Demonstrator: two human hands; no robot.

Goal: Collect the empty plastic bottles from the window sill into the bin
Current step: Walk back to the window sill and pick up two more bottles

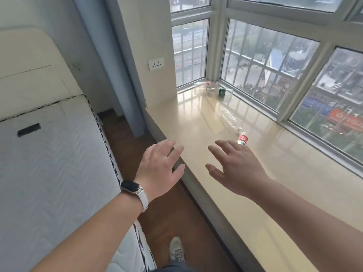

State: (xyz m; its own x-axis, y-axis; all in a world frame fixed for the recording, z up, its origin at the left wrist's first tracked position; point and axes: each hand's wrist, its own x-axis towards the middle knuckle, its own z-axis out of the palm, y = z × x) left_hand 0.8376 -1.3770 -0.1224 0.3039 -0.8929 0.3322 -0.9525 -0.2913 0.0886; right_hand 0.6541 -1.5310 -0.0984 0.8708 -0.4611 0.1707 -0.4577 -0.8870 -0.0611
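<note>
Clear empty plastic bottle with a red-and-white label (242, 138): lying on its side on the glossy beige window sill (196, 122), just beyond the fingertips of the right hand (233, 169). Right hand: fingers spread, palm down above the sill, holding nothing. Left hand (161, 167): fingers likewise spread and empty, over the sill's front edge; black smartwatch on a white strap (131, 188) at the wrist. Far corner of the sill: another clear plastic bottle (204, 85) lying by the window frame, a small dark green item (222, 91) beside it. Left: white quilted mattress (49, 163). Below: brown floor (167, 213), one pale shoe (176, 250).
</note>
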